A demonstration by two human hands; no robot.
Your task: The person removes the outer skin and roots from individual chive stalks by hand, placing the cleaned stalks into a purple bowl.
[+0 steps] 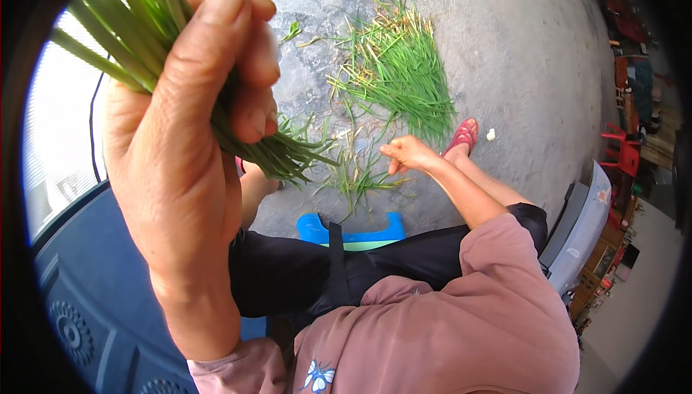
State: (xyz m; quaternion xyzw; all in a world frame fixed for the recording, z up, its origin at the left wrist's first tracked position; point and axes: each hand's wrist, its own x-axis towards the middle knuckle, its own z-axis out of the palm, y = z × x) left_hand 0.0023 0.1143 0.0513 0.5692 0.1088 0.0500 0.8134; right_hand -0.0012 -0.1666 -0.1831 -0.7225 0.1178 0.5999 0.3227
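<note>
My left hand [189, 102] is raised close to the camera, its fingers closed around a bundle of green chives [124, 26]. Stems stick out at the upper left of the fist, and the thin leaf ends hang out below the fingers to the right. Lower down, my right hand [409, 153] hovers above the floor between my knees with its fingers curled in; nothing shows in it. Just beyond it lies a large pile of chives [403, 64], some with yellowed ends. Loose trimmed leaves [354, 177] are scattered on the concrete nearer to me.
Under my legs is a blue plastic stool [348, 236]. A dark embossed door panel [97, 296] stands close at my left. At the right are a covered grey object [576, 226] and red plastic chairs [621, 150]. A small white scrap [491, 134] lies beside my right sandal [464, 134].
</note>
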